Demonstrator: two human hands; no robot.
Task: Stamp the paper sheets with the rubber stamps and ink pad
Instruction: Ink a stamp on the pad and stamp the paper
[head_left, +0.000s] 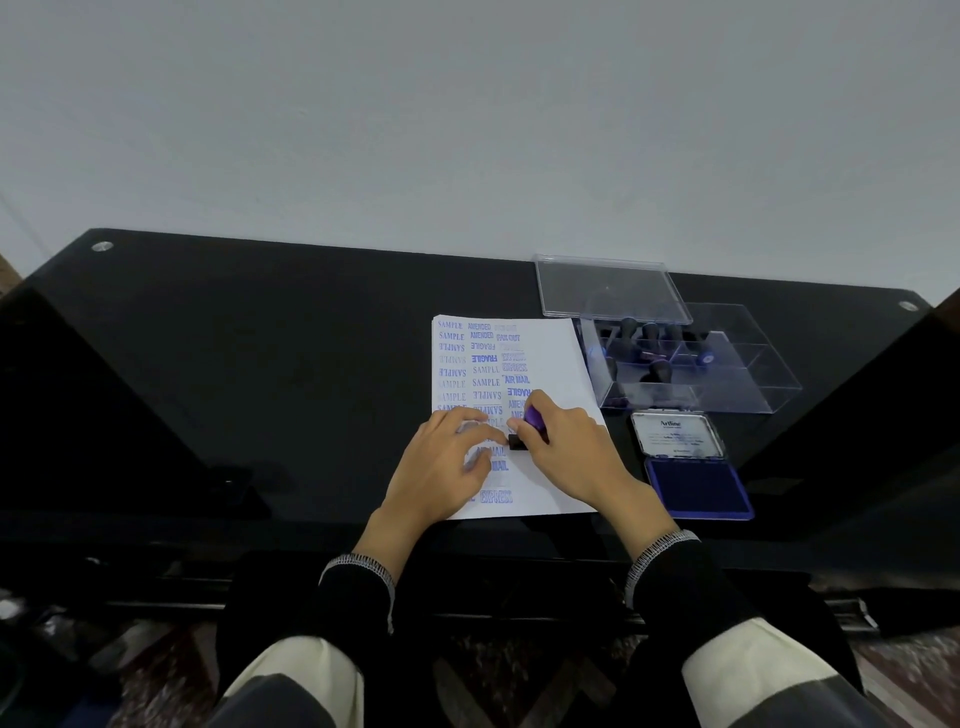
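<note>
2 hands on paper: right gripping stamp, left spread flat.

Black glass table (steel corner studs) against grey wall.

paper: white, rows of blue stamped words | stamp: purple handle, black base | ink pad: deep blue, blue rim | box: clear plastic | table: glossy black | wall: pale grey | sleeves: black, grey-white stitched cuffs

Dim, even lighting; wide-angle lens bending the table edges; fingertips blurring slightly; faint reflections showing on glass.
</note>
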